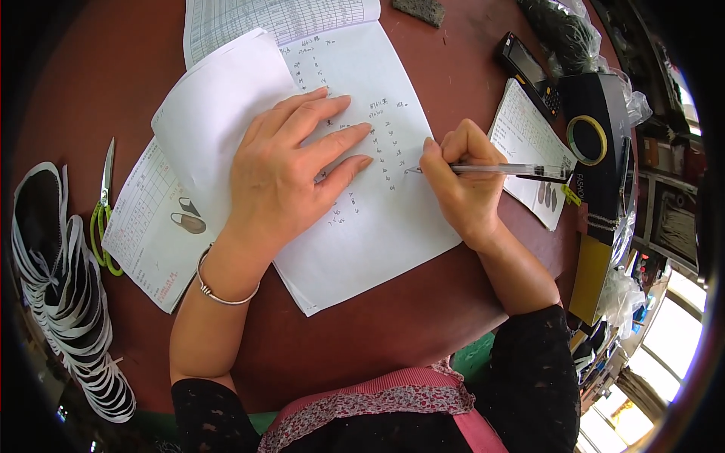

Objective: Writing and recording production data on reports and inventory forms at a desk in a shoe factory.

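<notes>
My left hand lies flat with fingers spread on a white sheet of paper that bears handwritten columns. A silver bangle circles that wrist. In my right hand a clear pen is pinched, its tip at the paper beside a column of figures. A page is folded back under my left hand and forearm. Beneath it, a printed form with a small picture of shoe parts sticks out to the left.
Green-handled scissors and stacked black pieces with white edges lie at left. To the right are a handheld scanner, printed sheets, a black box, a tape roll and a plastic bag. A dark block sits at the far edge.
</notes>
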The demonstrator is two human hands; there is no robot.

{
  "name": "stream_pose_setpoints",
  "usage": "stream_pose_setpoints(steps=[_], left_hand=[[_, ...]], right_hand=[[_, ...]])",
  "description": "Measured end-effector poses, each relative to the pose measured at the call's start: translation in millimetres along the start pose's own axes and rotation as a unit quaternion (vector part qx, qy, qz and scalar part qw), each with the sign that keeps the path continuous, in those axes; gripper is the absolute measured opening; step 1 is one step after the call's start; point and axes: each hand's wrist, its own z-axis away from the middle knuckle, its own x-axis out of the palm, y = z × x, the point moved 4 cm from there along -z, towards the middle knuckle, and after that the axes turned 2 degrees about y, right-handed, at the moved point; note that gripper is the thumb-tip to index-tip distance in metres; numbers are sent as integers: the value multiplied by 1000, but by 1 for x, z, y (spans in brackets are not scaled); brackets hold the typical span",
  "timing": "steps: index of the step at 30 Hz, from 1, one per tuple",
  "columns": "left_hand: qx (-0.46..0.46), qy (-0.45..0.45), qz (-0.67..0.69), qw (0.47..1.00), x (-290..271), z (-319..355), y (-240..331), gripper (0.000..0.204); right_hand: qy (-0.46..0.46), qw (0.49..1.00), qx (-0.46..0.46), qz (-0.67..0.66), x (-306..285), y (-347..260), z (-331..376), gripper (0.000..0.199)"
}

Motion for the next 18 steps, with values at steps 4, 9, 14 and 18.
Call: stream_pose_setpoints(steps=[4, 9, 14, 18], left_hand=[[3, 3, 3, 1000, -1, 0, 1, 32], [-1, 1, 6, 1000, -1, 0, 1, 32], [-3, -1, 5, 1000, -4, -1, 2, 32], [1, 1, 12, 1000, -1, 2, -1, 31]], right_hand=[[5, 1000, 1, -26, -3, -1, 1, 39], [-21, 1000, 3, -7, -1, -5, 2, 40], [-16, 1000, -6, 12, 0, -4, 3, 39], [-31, 999, -5, -15, -8, -3, 3, 38]])
